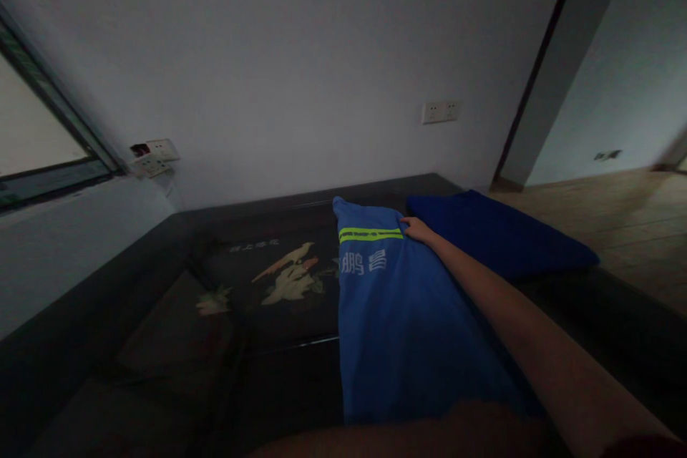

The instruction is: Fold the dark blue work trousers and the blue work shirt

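A blue work jacket lies lengthwise in a long folded strip on the dark table. It has a yellow-green stripe and white characters near its far end. At the jacket's far right edge, by the stripe, my right hand has its fingers closed on the fabric. My left hand is a dark blur at the bottom of the view, over the near part of the jacket, with its forearm coming in from the left. Its fingers cannot be made out.
A darker blue folded cloth rests on the table just right of the jacket. The tabletop bears a bird-and-flower picture. Behind stands a pale wall with sockets; a window is at left, wooden floor at right.
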Tool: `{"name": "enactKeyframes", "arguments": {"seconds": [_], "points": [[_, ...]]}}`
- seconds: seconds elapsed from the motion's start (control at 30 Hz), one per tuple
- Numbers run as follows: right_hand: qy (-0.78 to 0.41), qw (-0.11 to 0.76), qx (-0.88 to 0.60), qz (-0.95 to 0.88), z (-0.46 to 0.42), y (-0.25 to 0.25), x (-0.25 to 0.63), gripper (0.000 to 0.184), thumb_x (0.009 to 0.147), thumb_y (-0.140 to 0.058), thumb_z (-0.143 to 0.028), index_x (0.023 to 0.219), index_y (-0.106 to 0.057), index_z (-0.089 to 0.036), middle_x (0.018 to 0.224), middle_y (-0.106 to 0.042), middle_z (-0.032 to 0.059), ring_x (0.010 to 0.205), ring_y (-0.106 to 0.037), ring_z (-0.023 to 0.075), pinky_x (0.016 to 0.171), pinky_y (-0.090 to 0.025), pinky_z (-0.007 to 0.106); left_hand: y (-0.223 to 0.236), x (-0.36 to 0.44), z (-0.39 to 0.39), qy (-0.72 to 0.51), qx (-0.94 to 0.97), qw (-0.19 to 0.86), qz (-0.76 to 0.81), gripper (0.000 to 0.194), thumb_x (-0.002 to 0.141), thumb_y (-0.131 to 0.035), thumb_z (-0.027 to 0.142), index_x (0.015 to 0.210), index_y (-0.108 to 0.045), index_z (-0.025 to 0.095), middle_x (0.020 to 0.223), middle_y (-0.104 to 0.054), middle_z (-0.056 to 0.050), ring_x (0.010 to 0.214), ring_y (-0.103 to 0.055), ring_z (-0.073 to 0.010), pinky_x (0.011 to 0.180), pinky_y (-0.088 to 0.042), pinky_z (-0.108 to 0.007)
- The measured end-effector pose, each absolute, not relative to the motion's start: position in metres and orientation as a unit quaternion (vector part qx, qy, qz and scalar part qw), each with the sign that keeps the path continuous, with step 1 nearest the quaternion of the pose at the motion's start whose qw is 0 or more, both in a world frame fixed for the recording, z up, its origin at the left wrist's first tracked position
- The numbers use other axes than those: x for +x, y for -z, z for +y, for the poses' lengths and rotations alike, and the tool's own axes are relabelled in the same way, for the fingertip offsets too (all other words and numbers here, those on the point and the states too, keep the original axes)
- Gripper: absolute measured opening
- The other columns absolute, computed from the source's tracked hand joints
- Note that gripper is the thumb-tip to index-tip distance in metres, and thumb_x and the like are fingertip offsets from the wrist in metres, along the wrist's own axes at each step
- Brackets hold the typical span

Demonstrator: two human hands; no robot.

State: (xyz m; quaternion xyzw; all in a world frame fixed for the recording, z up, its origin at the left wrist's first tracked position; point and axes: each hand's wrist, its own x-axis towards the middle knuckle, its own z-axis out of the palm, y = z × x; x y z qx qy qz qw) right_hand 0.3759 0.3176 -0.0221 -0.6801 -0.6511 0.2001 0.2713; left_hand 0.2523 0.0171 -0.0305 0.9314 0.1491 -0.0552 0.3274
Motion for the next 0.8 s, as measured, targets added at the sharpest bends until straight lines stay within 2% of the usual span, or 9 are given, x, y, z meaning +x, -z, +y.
{"name": "enactKeyframes", "arguments": {"seconds": [0.13,0.23,0.33,0.37,0.43,0.53,0.67,0.8], "points": [[-0.136,0.271,-0.677,-0.671,0.295,0.011,0.382,0.044,0.075,-0.055,-0.009,0.118,-0.062,-0.017,0.130,-0.056,0.0099,0.120,-0.050,0.0228,0.102,-0.036,0.032,-0.002,0.229,0.011,0.020,0.935,0.315,0.163,0.050,0.086,-0.049,0.041,0.130,-0.046,0.018,0.099,-0.069,-0.014,0.082,-0.068,-0.0296,0.057,-0.052,-0.034],[-0.100,0.277,-0.673,-0.679,0.256,-0.004,0.394,0.037,0.080,-0.053,-0.012,0.116,-0.062,-0.017,0.127,-0.057,0.0105,0.111,-0.056,0.0212,0.098,-0.038,0.033,-0.022,0.210,0.006,-0.011,0.935,0.314,0.165,0.053,0.087,-0.049,0.035,0.136,-0.040,0.018,0.109,-0.066,-0.015,0.089,-0.067,-0.0288,0.066,-0.054,-0.036],[-0.116,0.295,-0.620,-0.718,0.188,-0.020,0.407,0.023,0.083,-0.053,-0.017,0.103,-0.066,-0.015,0.103,-0.067,0.0087,0.090,-0.062,0.0178,0.085,-0.046,0.030,-0.032,0.187,0.001,-0.047,0.938,0.297,0.173,0.053,0.086,-0.051,0.028,0.137,-0.037,0.021,0.114,-0.064,-0.011,0.097,-0.065,-0.0258,0.077,-0.053,-0.036],[-0.153,0.291,-0.594,-0.734,0.160,-0.024,0.410,0.020,0.085,-0.053,-0.021,0.099,-0.067,-0.016,0.092,-0.069,0.0067,0.082,-0.063,0.0168,0.079,-0.048,0.028,-0.034,0.178,0.001,-0.060,0.937,0.289,0.184,0.052,0.086,-0.052,0.026,0.136,-0.039,0.022,0.114,-0.064,-0.010,0.099,-0.064,-0.0244,0.080,-0.053,-0.035],[-0.227,0.270,-0.552,-0.756,0.101,-0.030,0.414,0.022,0.087,-0.052,-0.027,0.100,-0.066,-0.017,0.085,-0.069,0.0044,0.074,-0.063,0.0156,0.071,-0.049,0.027,-0.038,0.158,0.001,-0.088,0.929,0.283,0.222,0.048,0.084,-0.053,0.020,0.132,-0.046,0.025,0.112,-0.065,-0.007,0.099,-0.063,-0.0214,0.084,-0.052,-0.032],[-0.261,0.230,-0.516,-0.783,0.021,-0.032,0.418,0.021,0.087,-0.054,-0.031,0.099,-0.067,-0.020,0.093,-0.069,0.0043,0.082,-0.064,0.0168,0.074,-0.050,0.030,-0.044,0.127,0.005,-0.110,0.910,0.285,0.280,0.035,0.086,-0.048,0.017,0.119,-0.057,0.024,0.109,-0.066,-0.005,0.096,-0.064,-0.0179,0.083,-0.051,-0.029],[-0.276,0.192,-0.481,-0.810,-0.051,-0.025,0.424,0.023,0.088,-0.052,-0.029,0.106,-0.066,-0.026,0.099,-0.069,0.0037,0.088,-0.064,0.0171,0.077,-0.052,0.032,-0.055,0.088,0.009,-0.109,0.889,0.239,0.376,0.025,0.090,-0.043,0.026,0.104,-0.063,0.022,0.099,-0.067,-0.003,0.088,-0.064,-0.0179,0.079,-0.050,-0.029],[-0.195,0.165,-0.465,-0.848,-0.091,-0.011,0.424,0.034,0.084,-0.054,-0.023,0.116,-0.062,-0.033,0.114,-0.064,0.0038,0.104,-0.060,0.0203,0.085,-0.052,0.037,-0.062,0.061,-0.002,-0.133,0.844,0.221,0.471,0.024,0.090,-0.042,0.035,0.091,-0.062,0.022,0.087,-0.067,0.000,0.076,-0.063,-0.0167,0.069,-0.048,-0.025]]}}
